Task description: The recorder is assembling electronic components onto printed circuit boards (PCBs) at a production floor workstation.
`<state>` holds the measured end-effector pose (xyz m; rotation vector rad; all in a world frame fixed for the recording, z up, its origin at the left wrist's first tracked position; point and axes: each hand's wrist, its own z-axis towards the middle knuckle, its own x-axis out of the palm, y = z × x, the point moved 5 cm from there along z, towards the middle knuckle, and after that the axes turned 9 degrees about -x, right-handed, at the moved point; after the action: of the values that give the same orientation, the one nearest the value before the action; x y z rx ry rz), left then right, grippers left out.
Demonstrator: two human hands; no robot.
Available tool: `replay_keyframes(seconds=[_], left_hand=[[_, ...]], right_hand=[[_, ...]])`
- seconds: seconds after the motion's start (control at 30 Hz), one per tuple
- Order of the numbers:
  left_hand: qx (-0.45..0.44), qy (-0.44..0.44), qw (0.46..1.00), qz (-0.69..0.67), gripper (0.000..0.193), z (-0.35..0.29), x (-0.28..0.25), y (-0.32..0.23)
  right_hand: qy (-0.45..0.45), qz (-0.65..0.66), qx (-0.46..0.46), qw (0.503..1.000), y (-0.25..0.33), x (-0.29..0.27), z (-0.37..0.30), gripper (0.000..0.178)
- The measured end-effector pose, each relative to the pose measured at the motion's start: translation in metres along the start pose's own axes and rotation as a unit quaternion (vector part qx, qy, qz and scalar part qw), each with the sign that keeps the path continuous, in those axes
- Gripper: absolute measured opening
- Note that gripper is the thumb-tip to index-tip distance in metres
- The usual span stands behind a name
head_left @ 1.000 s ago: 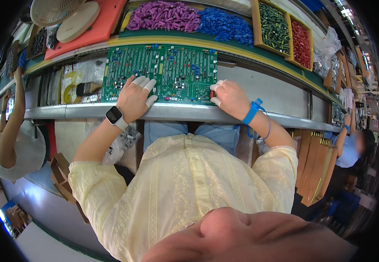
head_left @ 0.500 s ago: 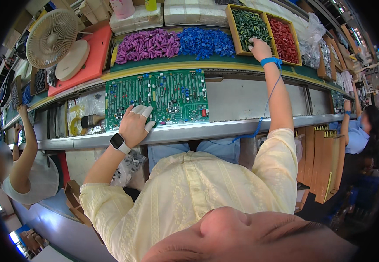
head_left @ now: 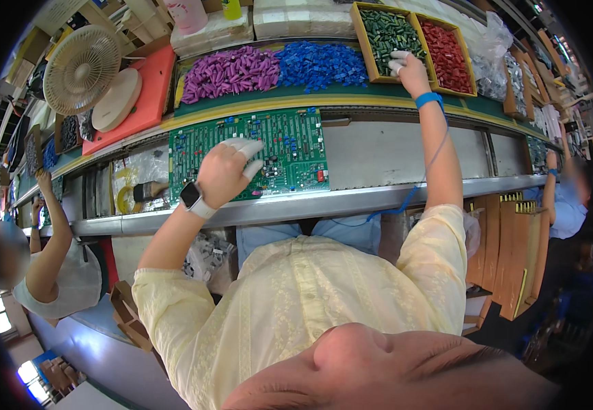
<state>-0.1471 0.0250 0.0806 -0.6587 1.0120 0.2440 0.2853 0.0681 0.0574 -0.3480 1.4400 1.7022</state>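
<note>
Table: stretched right across the scene, purple parts and blue parts heaped along its far side; those piles held their ground;
Green circuit board: lay flat at the table's near side, before the person; a second earlier both hands were on it, and now its right end stood uncovered;
Yellow-edged box: beyond the board to the right, green parts in its left compartment, red parts in its right; here, it seemed, the action had swung, from board to box;
Left hand: and across it came, shifted inward over the board's middle; fingers curved, thumb spread apart, nothing seen between; whether they touched the board, I couldn't tell;
Right hand: off the board's edge and away to the green compartment, fingers down among the parts; whether they gripped one, I couldn't tell;
Red component: sat at the board's lower right, in plain view once the right hand had left;
</note>
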Motion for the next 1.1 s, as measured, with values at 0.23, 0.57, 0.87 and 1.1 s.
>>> replay_keyframes(seconds=[0.23, 0.57, 0.87, 1.1], left_hand=[[-0.033, -0.062, 0.979, -0.193, 0.031, 0.047, 0.042, -0.026], [-0.315, 0.036, 0.73, -0.605, 0.019, 0.034, 0.082, 0.005], [-0.24, 0.135, 0.943, -0.189, 0.02, 0.013, 0.044, 0.04], [-0.187, 0.201, 0.951, -0.141, 0.017, 0.008, 0.059, 0.025]], right_hand=[[0.201, 0.348, 0.019, 0.916, 0.129, 0.073, -0.104, 0.037], [0.115, 0.213, -0.201, 0.949, 0.171, 0.107, -0.141, 0.035], [0.29, 0.468, 0.149, 0.821, 0.137, 0.136, -0.144, 0.032], [0.332, 0.366, 0.098, 0.864, 0.158, 0.129, -0.144, 0.032]])
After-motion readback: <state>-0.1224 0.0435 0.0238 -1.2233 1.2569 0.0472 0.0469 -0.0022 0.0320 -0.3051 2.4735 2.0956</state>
